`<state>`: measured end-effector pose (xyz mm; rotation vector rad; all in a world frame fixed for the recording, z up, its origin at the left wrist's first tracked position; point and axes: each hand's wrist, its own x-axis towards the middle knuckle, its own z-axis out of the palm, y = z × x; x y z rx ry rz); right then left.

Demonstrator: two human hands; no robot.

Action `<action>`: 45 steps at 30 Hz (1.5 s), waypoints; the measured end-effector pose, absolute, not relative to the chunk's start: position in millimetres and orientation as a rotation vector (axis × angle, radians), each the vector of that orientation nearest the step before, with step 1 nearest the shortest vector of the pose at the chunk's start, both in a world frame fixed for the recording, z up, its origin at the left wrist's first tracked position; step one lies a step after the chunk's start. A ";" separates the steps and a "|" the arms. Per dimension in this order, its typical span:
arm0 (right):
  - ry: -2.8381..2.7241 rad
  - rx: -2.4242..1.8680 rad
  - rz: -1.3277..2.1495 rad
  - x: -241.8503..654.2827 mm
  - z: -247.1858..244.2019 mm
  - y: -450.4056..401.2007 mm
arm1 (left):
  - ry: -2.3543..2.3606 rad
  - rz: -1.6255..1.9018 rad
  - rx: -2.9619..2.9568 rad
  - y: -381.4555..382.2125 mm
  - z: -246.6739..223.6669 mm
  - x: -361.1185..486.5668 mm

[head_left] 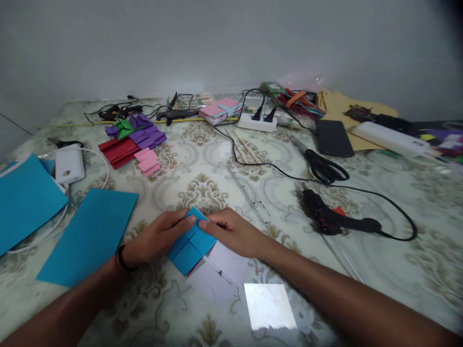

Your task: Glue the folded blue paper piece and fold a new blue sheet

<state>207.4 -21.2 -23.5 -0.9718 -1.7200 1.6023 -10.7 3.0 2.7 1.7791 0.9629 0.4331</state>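
A small blue folded paper point(191, 246) with crease lines is held between both hands near the middle of the table. My left hand point(161, 236) grips its left edge, thumb on top near the upper corner. On the other side, my right hand point(233, 232) pinches the upper right edge, its thumb close to the left thumb. Fingers beneath the paper are hidden. Under the blue piece lies a white sheet point(220, 270) with a dark mark on it. A small white square point(269, 306) lies nearer the front edge.
Blue sheets point(90, 236) lie left beside a white power bank point(69, 164). Folded red point(121, 150), purple and pink papers sit behind them. A ruler point(249, 197), black scissors point(325, 166) and a glue gun point(336, 217) with its cable are right. A power strip point(257, 122) stands behind.
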 end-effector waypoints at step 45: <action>-1.744 -1.025 1.540 206.5 -26.0 -22.2 | 1.001 0.331 1.816 6.2 0.4 -11.9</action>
